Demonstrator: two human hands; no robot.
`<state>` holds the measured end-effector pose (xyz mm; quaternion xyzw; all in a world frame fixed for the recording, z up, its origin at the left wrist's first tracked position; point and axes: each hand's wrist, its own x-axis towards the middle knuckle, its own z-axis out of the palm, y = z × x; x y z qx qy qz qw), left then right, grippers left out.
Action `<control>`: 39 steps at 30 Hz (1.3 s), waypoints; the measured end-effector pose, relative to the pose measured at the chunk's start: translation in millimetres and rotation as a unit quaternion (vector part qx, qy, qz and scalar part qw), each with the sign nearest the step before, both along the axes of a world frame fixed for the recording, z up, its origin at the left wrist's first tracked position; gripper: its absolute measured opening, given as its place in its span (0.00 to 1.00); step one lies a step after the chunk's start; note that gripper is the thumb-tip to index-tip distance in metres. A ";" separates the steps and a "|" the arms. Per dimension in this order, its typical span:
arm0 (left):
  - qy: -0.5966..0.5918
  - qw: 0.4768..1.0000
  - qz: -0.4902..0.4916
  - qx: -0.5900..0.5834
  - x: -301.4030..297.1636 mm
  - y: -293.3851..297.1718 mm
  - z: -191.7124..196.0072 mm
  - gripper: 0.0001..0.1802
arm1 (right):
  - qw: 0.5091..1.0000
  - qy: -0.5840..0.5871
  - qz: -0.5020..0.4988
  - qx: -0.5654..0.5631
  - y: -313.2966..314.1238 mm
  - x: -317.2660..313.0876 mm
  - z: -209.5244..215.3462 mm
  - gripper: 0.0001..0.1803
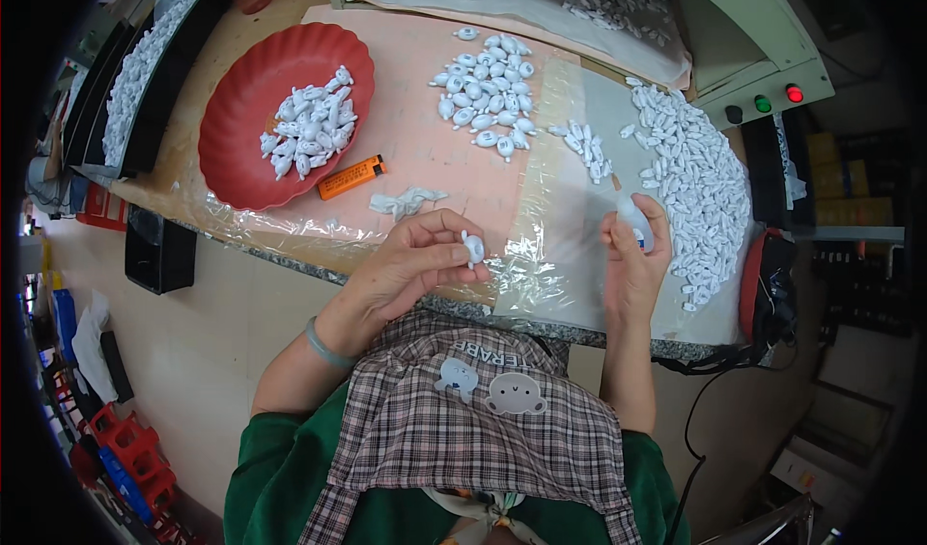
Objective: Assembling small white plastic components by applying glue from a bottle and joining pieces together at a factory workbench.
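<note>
My left hand (415, 260) pinches one small white oval piece (473, 247) between thumb and fingers, just above the near table edge. My right hand (632, 255) grips a small white squeeze bottle (632, 219) with its thin nozzle tilted up and to the left. The two hands are apart, about a hand's width. A cluster of several upright white pieces (488, 91) stands on the pink mat (406, 120) beyond them. A large heap of white pieces (690, 178) lies to the right of my right hand.
A red scalloped bowl (241, 149) at left holds several white pieces. An orange lighter (351, 177) lies beside it. Crumpled white scraps (407, 200) lie near my left hand. A control box with green and red lamps (777, 96) stands at the far right. Black trays (145, 72) lie at far left.
</note>
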<state>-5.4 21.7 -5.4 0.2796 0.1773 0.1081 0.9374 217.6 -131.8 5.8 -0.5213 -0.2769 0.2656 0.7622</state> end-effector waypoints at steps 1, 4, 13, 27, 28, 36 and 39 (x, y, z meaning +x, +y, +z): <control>0.004 1.000 -0.004 0.005 0.0 -0.3 -0.5 0.11 | 0.998 0.048 -0.016 -0.028 -1.3 4.6 0.7 0.18; 0.020 1.000 -0.006 0.006 3.0 -0.8 1.7 0.11 | 0.992 0.105 -0.035 -0.060 0.9 18.9 -0.4 0.17; 0.028 0.999 -0.006 0.015 3.8 -2.3 2.0 0.11 | 0.934 -0.201 -0.071 -0.285 23.9 57.1 -12.9 0.07; 0.027 1.000 -0.009 0.008 1.7 -2.3 1.1 0.09 | 0.779 -0.502 -0.015 -0.375 47.8 52.1 13.3 0.11; 0.026 1.000 -0.010 0.007 1.9 -2.3 0.3 0.09 | 0.775 -0.524 0.004 -0.353 47.3 52.1 14.1 0.11; 0.018 1.000 -0.008 0.007 -1.4 -2.8 -1.6 0.09 | 0.787 -0.522 0.075 -0.321 43.3 44.6 16.2 0.11; 0.021 1.000 -0.004 0.012 -2.0 -2.8 -0.1 0.09 | 0.898 -0.245 0.150 -0.333 36.0 28.5 22.6 0.09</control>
